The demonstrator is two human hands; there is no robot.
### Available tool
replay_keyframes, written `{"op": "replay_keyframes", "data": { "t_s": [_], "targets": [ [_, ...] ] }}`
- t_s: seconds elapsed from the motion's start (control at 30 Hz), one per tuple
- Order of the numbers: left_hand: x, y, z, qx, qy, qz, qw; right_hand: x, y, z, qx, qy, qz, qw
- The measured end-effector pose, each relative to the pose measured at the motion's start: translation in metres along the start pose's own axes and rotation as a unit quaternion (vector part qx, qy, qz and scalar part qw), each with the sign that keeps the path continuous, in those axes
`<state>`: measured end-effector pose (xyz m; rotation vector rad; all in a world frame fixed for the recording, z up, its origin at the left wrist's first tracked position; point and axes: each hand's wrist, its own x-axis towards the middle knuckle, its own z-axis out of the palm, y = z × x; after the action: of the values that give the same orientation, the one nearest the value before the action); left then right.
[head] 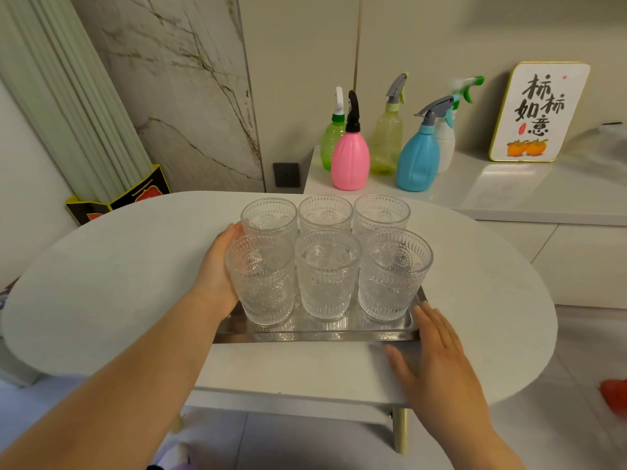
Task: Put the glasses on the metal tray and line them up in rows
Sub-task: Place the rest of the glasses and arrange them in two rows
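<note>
Several clear embossed glasses stand upright on the metal tray (315, 335) in two rows of three. The front row is the front-left glass (263, 283), the front-middle glass (327, 276) and the front-right glass (393, 273). Behind them stand the back-left glass (269, 215), the back-middle glass (325, 212) and the back-right glass (381, 210). My left hand (217, 266) lies flat against the left side of the front-left glass, its fingertips reaching the back-left glass. My right hand (437, 364) rests flat on the table, fingers apart, touching the tray's front right corner.
The tray sits on a white oval table (118, 283). Behind it a white counter (509, 188) carries several spray bottles, among them a pink one (350, 161) and a blue one (418, 161), plus a framed sign (539, 111). Something red (614, 396) lies on the floor at right.
</note>
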<state>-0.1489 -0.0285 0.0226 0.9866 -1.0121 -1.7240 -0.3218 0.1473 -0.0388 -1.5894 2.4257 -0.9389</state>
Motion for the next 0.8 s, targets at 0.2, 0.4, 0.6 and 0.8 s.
{"op": "replay_keyframes", "data": {
  "t_s": [0.2,0.4,0.6,0.8],
  "targets": [
    [-0.003,-0.001,-0.007,0.013,0.01,0.004,1.0,0.013,-0.004,-0.006,0.103,0.008,0.039,0.994],
    [-0.025,-0.015,-0.013,0.119,0.004,0.083,0.989,0.035,-0.018,-0.008,0.218,0.037,0.028,0.975],
    [-0.032,-0.028,-0.024,0.274,0.019,0.159,0.948,0.045,-0.018,0.0,0.252,0.038,0.045,0.966],
    [-0.032,-0.03,-0.023,0.287,0.052,0.177,0.94,0.047,-0.017,0.003,0.215,0.059,0.046,0.974]
  ]
}}
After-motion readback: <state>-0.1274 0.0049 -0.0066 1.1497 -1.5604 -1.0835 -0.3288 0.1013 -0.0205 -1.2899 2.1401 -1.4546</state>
